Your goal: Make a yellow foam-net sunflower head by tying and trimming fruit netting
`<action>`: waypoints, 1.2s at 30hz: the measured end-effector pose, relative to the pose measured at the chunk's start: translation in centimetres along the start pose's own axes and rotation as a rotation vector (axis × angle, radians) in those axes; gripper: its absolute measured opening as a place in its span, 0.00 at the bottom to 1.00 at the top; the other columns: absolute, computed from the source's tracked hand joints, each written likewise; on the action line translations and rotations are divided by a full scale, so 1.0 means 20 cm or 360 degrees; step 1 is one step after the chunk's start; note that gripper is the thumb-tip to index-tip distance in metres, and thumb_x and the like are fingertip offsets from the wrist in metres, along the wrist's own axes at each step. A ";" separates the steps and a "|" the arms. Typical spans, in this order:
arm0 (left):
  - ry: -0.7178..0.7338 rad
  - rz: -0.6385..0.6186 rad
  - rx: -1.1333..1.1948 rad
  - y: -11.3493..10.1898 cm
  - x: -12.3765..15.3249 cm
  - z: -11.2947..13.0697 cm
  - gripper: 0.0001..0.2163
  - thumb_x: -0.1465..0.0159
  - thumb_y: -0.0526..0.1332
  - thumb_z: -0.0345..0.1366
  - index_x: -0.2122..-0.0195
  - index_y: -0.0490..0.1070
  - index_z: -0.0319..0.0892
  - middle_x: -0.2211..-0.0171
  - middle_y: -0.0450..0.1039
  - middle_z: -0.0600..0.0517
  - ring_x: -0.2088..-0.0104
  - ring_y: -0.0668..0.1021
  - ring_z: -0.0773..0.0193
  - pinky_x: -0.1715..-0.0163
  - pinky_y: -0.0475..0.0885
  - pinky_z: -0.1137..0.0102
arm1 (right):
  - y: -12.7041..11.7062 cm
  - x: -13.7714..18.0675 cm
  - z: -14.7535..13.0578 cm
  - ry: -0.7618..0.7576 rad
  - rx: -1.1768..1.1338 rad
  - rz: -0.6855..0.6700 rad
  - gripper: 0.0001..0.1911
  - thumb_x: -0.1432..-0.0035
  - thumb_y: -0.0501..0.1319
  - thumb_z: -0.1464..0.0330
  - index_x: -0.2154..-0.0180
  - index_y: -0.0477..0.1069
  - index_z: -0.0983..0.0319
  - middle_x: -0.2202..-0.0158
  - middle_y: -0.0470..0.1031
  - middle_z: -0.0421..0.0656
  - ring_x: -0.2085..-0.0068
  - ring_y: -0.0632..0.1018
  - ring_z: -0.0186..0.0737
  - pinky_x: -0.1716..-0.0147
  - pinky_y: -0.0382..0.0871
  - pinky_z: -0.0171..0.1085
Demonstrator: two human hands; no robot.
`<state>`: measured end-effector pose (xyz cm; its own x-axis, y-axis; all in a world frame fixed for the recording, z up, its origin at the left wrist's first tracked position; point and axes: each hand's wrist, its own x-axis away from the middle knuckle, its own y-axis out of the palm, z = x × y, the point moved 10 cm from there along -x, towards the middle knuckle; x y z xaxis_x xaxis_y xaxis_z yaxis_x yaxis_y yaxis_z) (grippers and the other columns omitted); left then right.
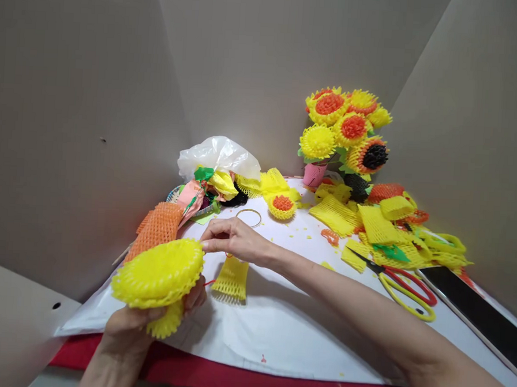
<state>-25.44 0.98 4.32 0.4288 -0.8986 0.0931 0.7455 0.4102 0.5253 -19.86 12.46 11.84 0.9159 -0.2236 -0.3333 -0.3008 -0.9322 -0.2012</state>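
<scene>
My left hand [125,328] grips a yellow foam-net flower [159,272] from below, with its round frilled head tilted up. A flared yellow net end [166,320] hangs under the head, and most of my left fingers are hidden behind it. At the flower's right rim, my right hand [234,238] pinches the edge between thumb and finger. A loose yellow foam net piece [231,280] lies on the white cloth just below my right hand. Near my left fingers a bit of red string [209,283] shows.
Orange foam nets [156,230] and a clear plastic bag [220,157] lie at the back left. A pot of foam flowers [315,174] stands at the back right. Scissors [405,285], a phone [477,315] and yellow net scraps [378,226] cover the right side. A bangle [249,210] lies behind my right hand.
</scene>
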 end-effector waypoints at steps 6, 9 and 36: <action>0.0274 0.0023 0.0158 0.07 0.02 0.08 0.24 0.60 0.75 0.38 0.62 0.73 0.38 0.75 0.67 0.52 0.76 0.68 0.66 0.68 0.71 0.65 | -0.01 0.02 0.02 0.0064 -0.0023 0.0119 0.07 0.43 0.66 0.74 0.74 0.75 0.64 0.71 0.75 0.38 0.66 0.75 0.33 0.64 0.66 0.32; 0.0330 0.0029 0.0331 0.09 0.01 0.08 0.25 0.57 0.74 0.35 0.57 0.74 0.35 0.75 0.67 0.51 0.75 0.68 0.67 0.71 0.69 0.71 | -0.01 0.02 0.05 0.0086 0.0025 0.0178 0.08 0.43 0.66 0.75 0.74 0.75 0.64 0.74 0.73 0.37 0.69 0.72 0.32 0.67 0.63 0.32; 0.0293 0.0014 0.0467 0.13 0.07 -0.04 0.19 0.52 0.71 0.37 0.61 0.73 0.35 0.73 0.64 0.50 0.73 0.67 0.67 0.72 0.70 0.71 | 0.03 0.24 -0.11 -0.0249 0.0676 0.0039 0.10 0.42 0.68 0.71 0.57 0.74 0.62 0.68 0.65 0.36 0.65 0.69 0.34 0.63 0.63 0.34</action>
<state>-22.51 0.97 5.19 0.5395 -0.8410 -0.0414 0.5743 0.3316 0.7484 -15.05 10.27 12.11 0.8658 -0.1682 -0.4712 -0.4342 -0.7205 -0.5407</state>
